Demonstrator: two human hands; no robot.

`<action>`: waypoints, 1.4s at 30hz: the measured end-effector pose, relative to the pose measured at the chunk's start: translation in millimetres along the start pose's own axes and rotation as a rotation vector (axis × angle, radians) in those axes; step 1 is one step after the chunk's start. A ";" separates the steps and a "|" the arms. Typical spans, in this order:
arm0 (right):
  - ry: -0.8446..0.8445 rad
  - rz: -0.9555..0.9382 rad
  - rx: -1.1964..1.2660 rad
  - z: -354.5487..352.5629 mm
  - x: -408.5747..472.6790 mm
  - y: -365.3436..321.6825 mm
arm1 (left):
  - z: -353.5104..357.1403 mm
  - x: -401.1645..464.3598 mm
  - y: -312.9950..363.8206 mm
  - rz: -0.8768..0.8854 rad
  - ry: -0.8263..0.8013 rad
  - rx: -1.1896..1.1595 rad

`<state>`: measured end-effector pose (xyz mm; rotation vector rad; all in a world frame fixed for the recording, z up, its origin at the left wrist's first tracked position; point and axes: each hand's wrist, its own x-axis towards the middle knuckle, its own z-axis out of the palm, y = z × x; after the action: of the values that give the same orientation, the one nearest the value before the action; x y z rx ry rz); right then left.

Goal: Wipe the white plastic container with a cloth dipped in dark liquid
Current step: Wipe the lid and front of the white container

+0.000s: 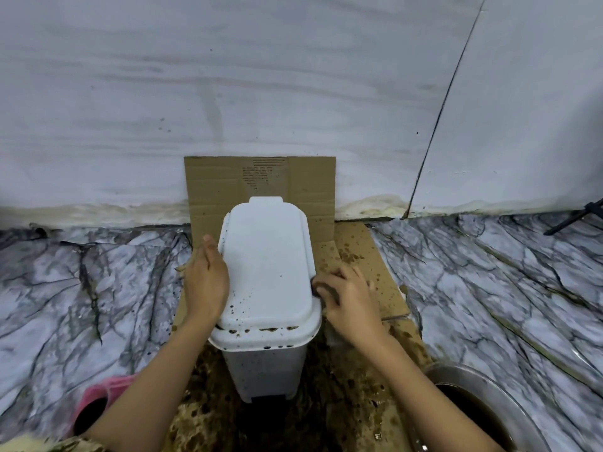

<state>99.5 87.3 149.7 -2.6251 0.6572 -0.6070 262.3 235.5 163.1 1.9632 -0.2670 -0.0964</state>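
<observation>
A white plastic container with a closed lid stands upright on stained cardboard. Dark drops spot the near part of its lid and front rim. My left hand lies flat against the lid's left edge, fingers straight. My right hand presses against the container's right side just under the lid, fingers curled around a dark wet cloth that is mostly hidden by them. A metal bowl of dark liquid sits at the lower right, partly behind my right forearm.
Cardboard leans up the white wall behind the container and covers the floor beneath it, soaked brown near me. Marble-patterned floor spreads on both sides. A pink object lies lower left. A black tripod leg stands far right.
</observation>
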 end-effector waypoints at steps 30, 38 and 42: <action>-0.190 -0.063 0.393 6.7 106.7 -36.0 | 1.8 5.4 -3.8 -0.015 0.045 0.010; -0.436 -0.187 -0.169 38.5 67.7 -70.7 | 0.4 4.3 -1.6 -0.032 0.062 -0.039; -0.401 -0.355 -0.181 15.5 0.7 -74.2 | 0.8 2.0 -5.4 -0.061 0.067 -0.124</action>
<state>133.9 151.8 169.6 -2.9342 0.1289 -0.1001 264.9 236.3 158.0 1.8476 -0.1537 -0.0846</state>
